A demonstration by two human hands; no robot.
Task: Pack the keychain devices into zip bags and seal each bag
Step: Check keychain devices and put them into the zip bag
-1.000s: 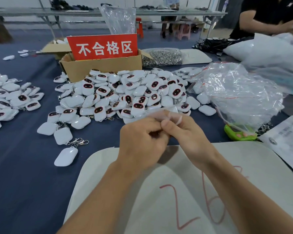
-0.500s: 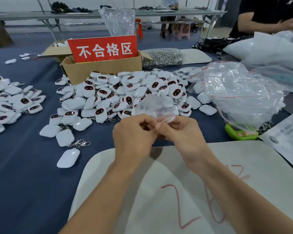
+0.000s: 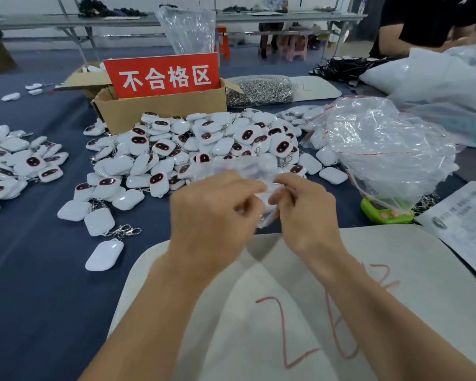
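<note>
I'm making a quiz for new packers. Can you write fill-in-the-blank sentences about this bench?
1. The left hand and right hand together pinch a clear ____.
2. The sign sticking up from the cardboard box is coloured ____.
3. The keychain devices lie heaped on a ____ cloth.
Missing words: zip bag; red; blue.

A packing workshop: white keychain devices [image 3: 204,149] heaped before a cardboard box [image 3: 162,110] bearing a red reject-zone sign [image 3: 162,75].
</note>
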